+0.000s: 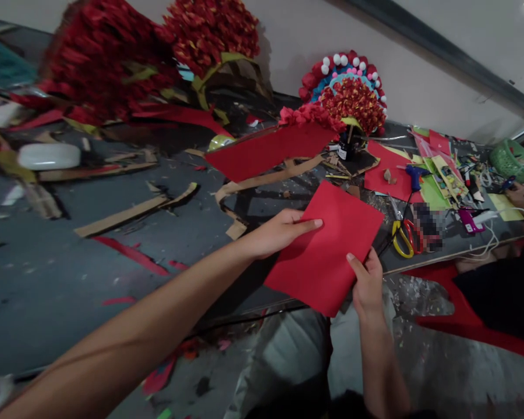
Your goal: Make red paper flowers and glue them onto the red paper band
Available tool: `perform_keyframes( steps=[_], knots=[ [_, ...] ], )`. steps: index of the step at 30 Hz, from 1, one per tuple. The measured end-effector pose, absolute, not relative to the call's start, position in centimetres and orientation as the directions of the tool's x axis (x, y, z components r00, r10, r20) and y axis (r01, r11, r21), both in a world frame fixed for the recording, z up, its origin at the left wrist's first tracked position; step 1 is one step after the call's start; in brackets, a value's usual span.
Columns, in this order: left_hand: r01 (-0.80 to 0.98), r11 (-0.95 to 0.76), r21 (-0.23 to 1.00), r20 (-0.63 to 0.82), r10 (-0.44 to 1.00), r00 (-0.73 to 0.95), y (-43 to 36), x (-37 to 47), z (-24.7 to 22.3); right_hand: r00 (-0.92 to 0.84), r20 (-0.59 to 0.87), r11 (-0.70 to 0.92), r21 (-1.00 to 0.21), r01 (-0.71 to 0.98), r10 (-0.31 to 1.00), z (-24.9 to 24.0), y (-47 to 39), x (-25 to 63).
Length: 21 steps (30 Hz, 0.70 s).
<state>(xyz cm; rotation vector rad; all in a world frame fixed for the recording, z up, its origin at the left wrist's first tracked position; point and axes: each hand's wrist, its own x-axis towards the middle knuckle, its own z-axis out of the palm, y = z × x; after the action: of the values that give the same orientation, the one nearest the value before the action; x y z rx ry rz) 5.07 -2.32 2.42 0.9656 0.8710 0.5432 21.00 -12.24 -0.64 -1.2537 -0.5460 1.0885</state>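
Note:
A sheet of red paper (327, 250) is held tilted over the table's front edge, above my lap. My left hand (288, 230) grips its left side, thumb on top and fingers hidden beneath. On the right edge my right hand (367, 276) pinches the sheet, its thumb also lying on the upper face. Just behind the sheet lies a larger red piece (275, 151) with crinkled red trim along its far edge. A curved cardboard strip (271, 181) rests between that piece and my left hand.
Yellow-handled scissors (402, 238) and a blue glue gun (415, 176) lie to the right. Red ruffled decorations (212, 35) stand at the back. Cardboard strips (122, 216) litter the grey table (48, 279). Another person's hand (519, 196) shows at far right, near a green basket (513, 160).

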Motion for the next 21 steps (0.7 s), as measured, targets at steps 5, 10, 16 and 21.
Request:
perform_keyframes(
  steps=[5, 10, 16, 21],
  knots=[
    [0.007, 0.468, 0.884, -0.413, 0.773, 0.482, -2.1, 4.6, 3.0, 0.571, -0.244, 0.001, -0.919, -0.395, 0.784, -1.5, -12.0, 22.0],
    [0.037, 0.427, 0.903, -0.402, 0.816, 0.416, -1.9, 4.5, 3.0, 0.603, -0.253, 0.013, -0.916, -0.401, 0.756, -2.0, -11.9, 22.4],
    [0.065, 0.425, 0.903, -0.407, 0.796, 0.447, -2.0, 4.4, 2.9, 0.662, -0.039, 0.087, -0.984, -0.157, 0.748, -0.5, -12.1, 22.9],
    [0.069, 0.226, 0.972, -0.234, 0.888, 0.397, -2.4, 5.0, 2.6, 0.556, 0.298, 0.246, -0.955, 0.169, 0.776, 2.7, -12.6, 23.1]
  ],
)
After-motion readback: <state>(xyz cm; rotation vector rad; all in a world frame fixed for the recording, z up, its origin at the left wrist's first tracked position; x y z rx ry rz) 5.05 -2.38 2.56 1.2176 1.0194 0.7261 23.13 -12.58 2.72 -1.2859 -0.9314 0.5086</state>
